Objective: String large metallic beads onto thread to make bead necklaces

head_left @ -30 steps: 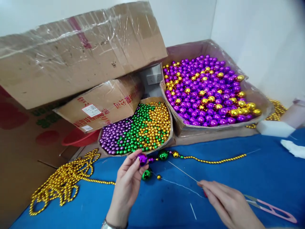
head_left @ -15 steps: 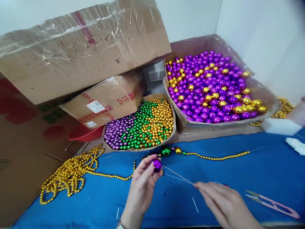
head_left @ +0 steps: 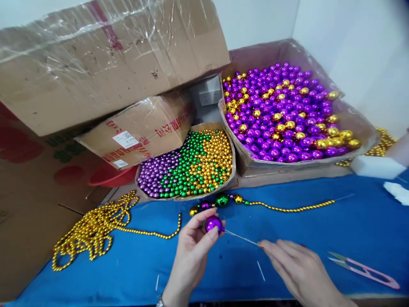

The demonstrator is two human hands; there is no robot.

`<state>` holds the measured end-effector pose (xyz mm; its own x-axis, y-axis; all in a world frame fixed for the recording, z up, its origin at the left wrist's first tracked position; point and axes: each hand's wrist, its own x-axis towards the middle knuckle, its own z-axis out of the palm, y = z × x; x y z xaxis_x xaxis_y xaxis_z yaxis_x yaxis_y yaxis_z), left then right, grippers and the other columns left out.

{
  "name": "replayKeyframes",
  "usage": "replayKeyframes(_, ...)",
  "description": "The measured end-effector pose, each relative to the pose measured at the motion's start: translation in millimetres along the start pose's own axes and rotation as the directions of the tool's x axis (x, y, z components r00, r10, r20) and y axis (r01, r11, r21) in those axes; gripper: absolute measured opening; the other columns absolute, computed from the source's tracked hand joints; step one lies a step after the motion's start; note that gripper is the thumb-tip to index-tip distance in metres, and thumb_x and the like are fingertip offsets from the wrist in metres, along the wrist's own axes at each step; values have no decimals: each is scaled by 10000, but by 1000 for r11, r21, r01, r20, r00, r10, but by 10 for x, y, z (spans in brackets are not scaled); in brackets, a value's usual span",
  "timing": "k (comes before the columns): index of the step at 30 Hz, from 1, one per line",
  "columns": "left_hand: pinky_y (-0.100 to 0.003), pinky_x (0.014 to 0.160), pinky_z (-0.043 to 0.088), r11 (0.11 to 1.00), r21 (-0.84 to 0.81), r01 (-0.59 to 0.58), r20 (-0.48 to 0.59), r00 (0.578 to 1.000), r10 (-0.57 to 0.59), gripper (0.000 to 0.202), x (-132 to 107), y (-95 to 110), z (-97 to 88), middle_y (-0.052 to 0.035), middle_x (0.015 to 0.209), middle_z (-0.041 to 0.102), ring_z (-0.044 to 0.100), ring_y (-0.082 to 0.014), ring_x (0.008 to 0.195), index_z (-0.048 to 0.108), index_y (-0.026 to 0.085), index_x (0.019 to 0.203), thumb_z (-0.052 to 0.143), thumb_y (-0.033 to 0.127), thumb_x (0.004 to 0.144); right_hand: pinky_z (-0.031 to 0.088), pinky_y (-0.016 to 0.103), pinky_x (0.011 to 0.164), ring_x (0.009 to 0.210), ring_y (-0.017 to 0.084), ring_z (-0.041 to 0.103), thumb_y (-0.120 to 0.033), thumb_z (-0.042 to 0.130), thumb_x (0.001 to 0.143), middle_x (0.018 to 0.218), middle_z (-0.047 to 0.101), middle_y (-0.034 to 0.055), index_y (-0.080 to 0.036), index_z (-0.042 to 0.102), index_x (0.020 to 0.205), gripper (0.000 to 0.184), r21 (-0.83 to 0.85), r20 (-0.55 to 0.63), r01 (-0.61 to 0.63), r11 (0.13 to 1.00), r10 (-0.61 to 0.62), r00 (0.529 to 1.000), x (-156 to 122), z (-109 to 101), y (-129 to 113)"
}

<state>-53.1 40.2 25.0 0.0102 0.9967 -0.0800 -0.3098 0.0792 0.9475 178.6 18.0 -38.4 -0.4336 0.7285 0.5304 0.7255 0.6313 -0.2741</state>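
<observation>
Between the thumb and fingers of my left hand (head_left: 193, 251) is a large shiny purple bead (head_left: 213, 224). A pale string (head_left: 241, 237) runs from the bead to my right hand (head_left: 297, 266), whose fingertips pinch its other end. Whether a needle is in that pinch I cannot tell. Just behind my left hand lies a strung row of mixed beads, with a green bead (head_left: 222, 200), a gold bead (head_left: 238, 199) and a purple one. A thin gold bead strand (head_left: 287, 209) continues from it to the right.
A pile of gold bead strands (head_left: 92, 228) lies left. Pink-handled thread snips (head_left: 367, 270) rest at right. Behind stand a box of small beads (head_left: 234, 170) and a box of large purple and gold beads (head_left: 255, 168). Another person's arm (head_left: 399, 149) shows at the right edge.
My left thumb has moved onto the purple bead's front, and the bead has shifted slightly right. The two lines of string have drawn closer together. My right hand stays nearly still, pinching.
</observation>
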Motion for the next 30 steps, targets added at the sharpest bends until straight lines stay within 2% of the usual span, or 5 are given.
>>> replayKeyframes(9, -314, 758, 532, 992, -109, 60, 30, 998, -57, 337, -39, -68, 142, -73, 1043, 608, 626, -230, 932, 633, 201, 1020, 754, 178, 707, 558, 266, 664, 724, 172, 683, -160, 366, 931, 832, 705, 62, -203, 618, 1081, 297, 224, 111, -97, 970, 73, 991, -18, 101, -20)
replayKeyframes(16, -309, 761, 522, 993, -101, 55, 10, 998, -54, 324, -75, -79, 118, -77, 1038, 614, 629, -221, 900, 644, 200, 1001, 760, 186, 699, 560, 266, 641, 667, 173, 675, -171, 388, 924, 724, 681, 43, -213, 642, 1064, 292, 209, 102, -81, 974, 60, 993, -15, 77, -13)
replayKeyframes(21, -303, 746, 519, 995, -81, 67, 29, 997, -65, 322, -74, -58, 125, -75, 1015, 613, 629, -204, 860, 648, 195, 1004, 759, 193, 702, 553, 286, 625, 696, 181, 672, -145, 371, 928, 794, 692, 73, -187, 617, 1105, 305, 182, 114, -54, 982, 34, 993, -39, 100, 9)
replayKeyframes(25, -301, 742, 518, 993, -93, 78, 23, 997, -76, 306, -65, -43, 119, -74, 1013, 610, 634, -209, 869, 642, 198, 1015, 740, 202, 725, 565, 298, 683, 752, 183, 684, -156, 375, 932, 848, 699, 73, -189, 613, 1094, 290, 248, 175, -92, 964, 49, 983, -46, 120, -4)
replayKeyframes(30, -303, 737, 520, 993, -91, 78, 49, 996, -74, 303, -65, -32, 102, -74, 1008, 605, 642, -217, 865, 643, 191, 1014, 739, 210, 728, 569, 297, 693, 786, 192, 690, -158, 380, 932, 844, 695, 78, -185, 591, 1130, 290, 253, 152, -82, 964, 44, 987, -51, 125, 0)
